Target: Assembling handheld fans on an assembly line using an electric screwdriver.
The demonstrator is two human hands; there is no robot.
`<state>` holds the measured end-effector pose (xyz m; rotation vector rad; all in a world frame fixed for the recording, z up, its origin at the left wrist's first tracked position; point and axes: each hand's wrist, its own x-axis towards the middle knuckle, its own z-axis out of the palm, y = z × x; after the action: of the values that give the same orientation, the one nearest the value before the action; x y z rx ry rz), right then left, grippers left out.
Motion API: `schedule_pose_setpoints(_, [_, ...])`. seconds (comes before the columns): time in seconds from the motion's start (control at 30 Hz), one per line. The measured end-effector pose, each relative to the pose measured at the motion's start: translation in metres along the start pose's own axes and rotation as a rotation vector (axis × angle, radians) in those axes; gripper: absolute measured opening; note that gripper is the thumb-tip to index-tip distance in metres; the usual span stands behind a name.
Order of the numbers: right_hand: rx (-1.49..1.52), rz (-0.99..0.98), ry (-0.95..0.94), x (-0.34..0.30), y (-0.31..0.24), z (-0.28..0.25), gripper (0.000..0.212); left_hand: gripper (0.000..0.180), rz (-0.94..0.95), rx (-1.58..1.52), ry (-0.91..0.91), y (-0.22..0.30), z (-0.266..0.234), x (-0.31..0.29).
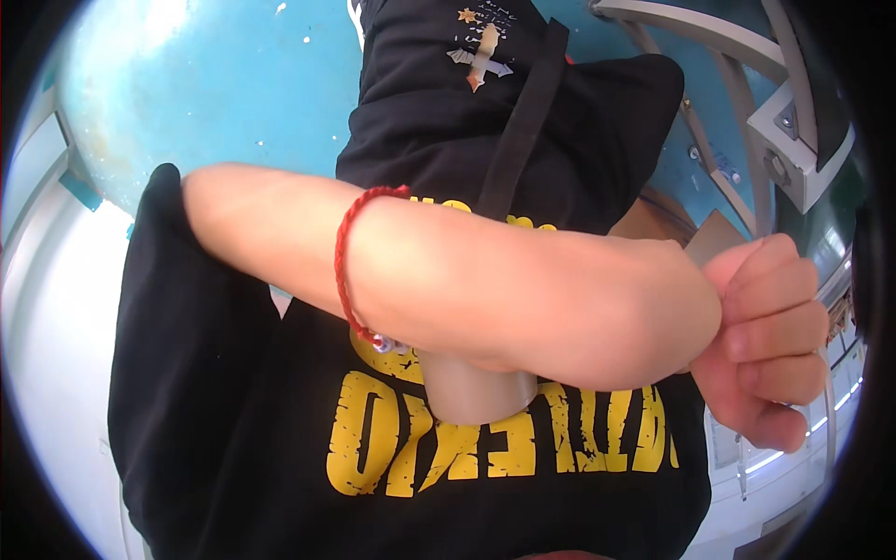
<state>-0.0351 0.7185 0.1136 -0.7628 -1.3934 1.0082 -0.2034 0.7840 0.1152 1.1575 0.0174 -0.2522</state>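
My left forearm (523, 299) lies across my chest from left to right, very close to the camera. A red cord bracelet (343, 261) circles it. At the right end, my left hand (770, 345) is curled into a fist with nothing visible in it. A short grey cylinder (476, 397) pokes out from under the forearm, against my black shirt with yellow lettering (467, 448). What holds the cylinder is hidden. My right hand is not visible.
A black strap (523, 121) runs down the shirt front. Past my body lies a blue floor (215, 84). A grey metal frame (765, 112) stands at the upper right. A white surface (56, 308) curves along the left.
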Motion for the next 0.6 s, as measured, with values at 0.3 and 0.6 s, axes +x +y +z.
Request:
schedule_pose_setpoints(0.3, [-0.028, -0.069, 0.053, -0.011, 0.007, -0.003, 0.047, 0.081, -0.096, 0.174, -0.064, 0.005, -0.012, 0.003])
schedule_pose_setpoints(0.6, [-0.035, -0.157, 0.162, -0.01, 0.011, 0.002, 0.049, 0.044, -0.423, -0.51, 0.279, -0.004, 0.008, 0.015])
